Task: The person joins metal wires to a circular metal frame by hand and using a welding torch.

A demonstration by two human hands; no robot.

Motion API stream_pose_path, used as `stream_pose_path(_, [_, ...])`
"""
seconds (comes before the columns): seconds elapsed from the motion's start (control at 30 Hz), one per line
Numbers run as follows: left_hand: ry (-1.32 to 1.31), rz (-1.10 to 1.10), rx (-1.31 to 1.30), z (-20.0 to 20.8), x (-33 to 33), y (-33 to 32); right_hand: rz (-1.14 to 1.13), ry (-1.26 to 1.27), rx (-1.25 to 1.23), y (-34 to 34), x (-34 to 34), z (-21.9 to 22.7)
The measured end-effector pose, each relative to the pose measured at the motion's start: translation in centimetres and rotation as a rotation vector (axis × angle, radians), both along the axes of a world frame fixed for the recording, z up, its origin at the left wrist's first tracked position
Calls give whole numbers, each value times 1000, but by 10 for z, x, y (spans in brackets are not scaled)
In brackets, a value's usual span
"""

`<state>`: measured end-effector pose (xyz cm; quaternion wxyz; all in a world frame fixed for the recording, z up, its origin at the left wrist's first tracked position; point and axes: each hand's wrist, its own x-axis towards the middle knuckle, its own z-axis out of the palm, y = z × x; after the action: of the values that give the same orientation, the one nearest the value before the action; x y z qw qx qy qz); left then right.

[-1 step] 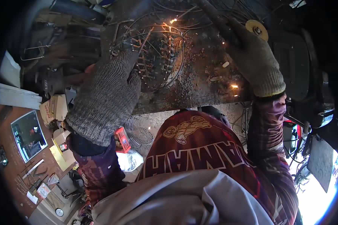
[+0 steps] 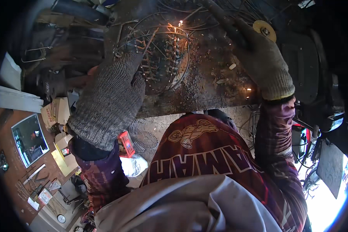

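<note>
On the dark metal bench lies a round wire frame with rows of short rods across it. My left hand, in a grey knit glove, closes on the frame's left side; its fingertips are partly hidden. My right hand, gloved as well, is wrapped round the dark handle of a welding electrode holder. A thin electrode slants from the holder down to the frame's far edge. At its tip burns a small bright spark, and the rods nearby glow orange.
A yellowish grinding disc sits beyond my right hand. Grit, a white stub and a glowing speck lie on the bench. Cables run along the back. At lower left are a brown board with tools, a red box and wire coils.
The spark at the electrode tip has shifted slightly right and looks smaller. The glowing speck near my right wrist has changed place. Both hands stay where they were.
</note>
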<state>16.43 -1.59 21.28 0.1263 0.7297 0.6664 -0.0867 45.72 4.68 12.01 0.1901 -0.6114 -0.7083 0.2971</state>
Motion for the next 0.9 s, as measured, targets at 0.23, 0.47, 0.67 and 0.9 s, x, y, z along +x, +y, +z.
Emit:
stream_pose_path(0.23, [-16,-28,-33,-3,5,11,47,-83,4,0,1,-4])
stream_pose_path(0.47, [-26,-19,-28,1,3,6,73,-92,-2,1,-6,-3])
stream_pose_path(0.67, [-40,-22,-29,3,2,6,98,-86,42,0,-7,-6])
stream_pose_path(0.9, [-63,-25,-8,2,0,2,115,-79,31,1,-10,-8])
